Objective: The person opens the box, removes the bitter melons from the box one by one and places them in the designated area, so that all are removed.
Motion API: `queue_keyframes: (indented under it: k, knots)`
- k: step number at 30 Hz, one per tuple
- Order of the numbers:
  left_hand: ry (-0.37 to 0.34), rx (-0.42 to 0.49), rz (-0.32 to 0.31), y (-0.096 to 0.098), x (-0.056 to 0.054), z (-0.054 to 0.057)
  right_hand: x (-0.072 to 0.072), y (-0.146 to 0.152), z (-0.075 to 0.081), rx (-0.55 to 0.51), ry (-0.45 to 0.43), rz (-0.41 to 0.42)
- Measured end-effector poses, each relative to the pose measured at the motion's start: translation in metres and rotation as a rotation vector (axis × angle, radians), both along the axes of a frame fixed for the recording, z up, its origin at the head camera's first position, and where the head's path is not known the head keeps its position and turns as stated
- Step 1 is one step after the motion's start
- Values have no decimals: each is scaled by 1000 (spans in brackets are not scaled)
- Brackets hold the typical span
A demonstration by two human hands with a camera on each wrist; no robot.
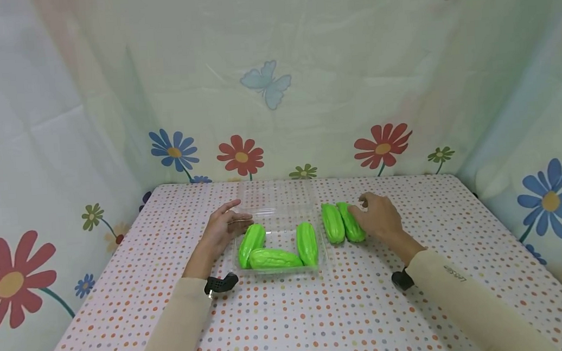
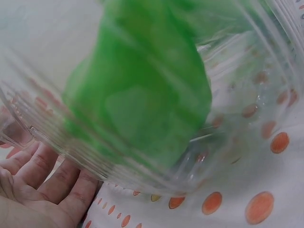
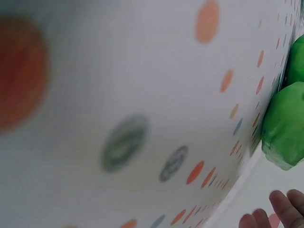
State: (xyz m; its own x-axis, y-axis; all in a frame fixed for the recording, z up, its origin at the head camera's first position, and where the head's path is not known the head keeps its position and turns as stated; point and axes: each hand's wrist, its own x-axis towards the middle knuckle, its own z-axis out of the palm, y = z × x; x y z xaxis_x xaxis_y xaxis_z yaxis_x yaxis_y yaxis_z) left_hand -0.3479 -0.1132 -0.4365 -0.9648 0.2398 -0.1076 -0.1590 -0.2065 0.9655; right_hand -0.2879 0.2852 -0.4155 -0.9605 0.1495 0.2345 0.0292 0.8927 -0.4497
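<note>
A clear plastic clamshell box (image 1: pixel 283 271) lies with its lid (image 1: pixel 277 197) folded back. Inside are three glossy, ridged green gourd-like pieces: one at the left (image 1: pixel 252 245), one across the front (image 1: pixel 275 258), one at the right (image 1: pixel 307 243). My left hand (image 1: pixel 222 229) is at the box's left side; in the left wrist view its loosely extended fingers (image 2: pixel 61 183) lie against or close to the clear wall. Two more green pieces, an inner one (image 1: pixel 333 223) and an outer one (image 1: pixel 352 223), lie right of the box. Beside the outer one is my right hand (image 1: pixel 381 217), fingers apart.
The table (image 1: pixel 272 328) wears a dotted cloth. Flower-printed curtains (image 1: pixel 305 97) enclose it at the back and both sides. Dark wrist straps (image 1: pixel 222 283) sit over the sleeves' ends.
</note>
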Motion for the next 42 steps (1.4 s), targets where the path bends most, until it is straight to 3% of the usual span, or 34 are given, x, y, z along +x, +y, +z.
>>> queue_keyframes:
  k: [11,16,25,42]
  knots:
    - [-2,-7,5,1,2,2,-2,-11,4,22,166,-12]
    - [-9,0,7,1,2,2,-2,-14,7,33,254,44]
    - [-11,-12,7,1,2,3,-3,-20,9,11,336,167]
    - [-14,-7,11,1,3,3,-4,-35,16,-56,356,309]
